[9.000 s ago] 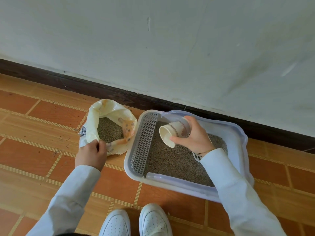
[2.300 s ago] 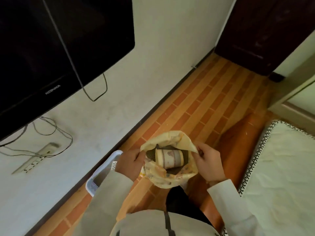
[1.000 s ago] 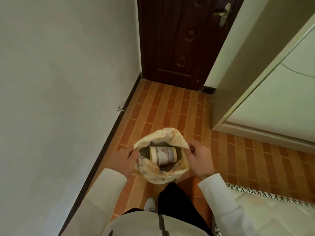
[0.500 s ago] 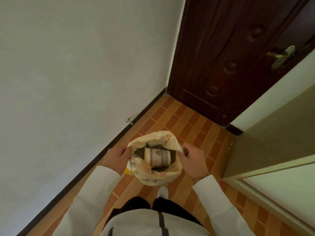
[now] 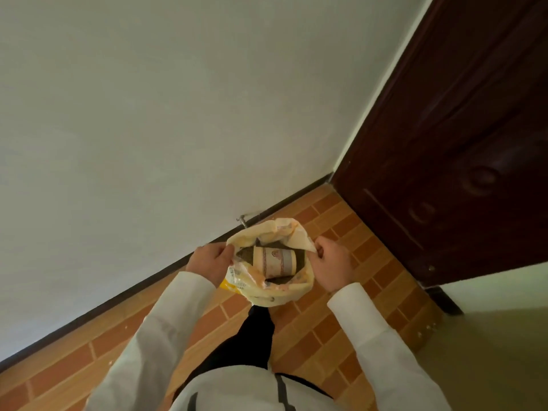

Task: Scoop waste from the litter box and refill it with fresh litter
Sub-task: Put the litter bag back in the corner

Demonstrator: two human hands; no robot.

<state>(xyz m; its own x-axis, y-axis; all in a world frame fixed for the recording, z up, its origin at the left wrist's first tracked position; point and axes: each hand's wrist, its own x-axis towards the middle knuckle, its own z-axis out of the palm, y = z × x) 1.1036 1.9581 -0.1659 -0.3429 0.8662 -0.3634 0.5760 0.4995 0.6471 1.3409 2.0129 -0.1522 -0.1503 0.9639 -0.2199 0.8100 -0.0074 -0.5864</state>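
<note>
I stand and hold a pale yellow litter bag [image 5: 278,292] in front of me, above the floor. My left hand [image 5: 212,262] grips its left rim and my right hand [image 5: 332,266] grips its right rim, keeping the mouth spread. Inside, a cream paper cup [image 5: 274,260] with a pinkish pattern lies on its side on grey litter [image 5: 244,255]. The litter box is out of view.
A white wall [image 5: 178,114] with a dark baseboard [image 5: 124,295] runs along the left. A dark brown door [image 5: 462,143] closes the far right corner. A small metal doorstop [image 5: 242,219] sticks out above the baseboard. Orange brick-pattern floor [image 5: 326,336] lies underfoot.
The view has swung and closed in on the corner between wall and door. Both hands keep the same hold on the bag, with the cup still lying inside.
</note>
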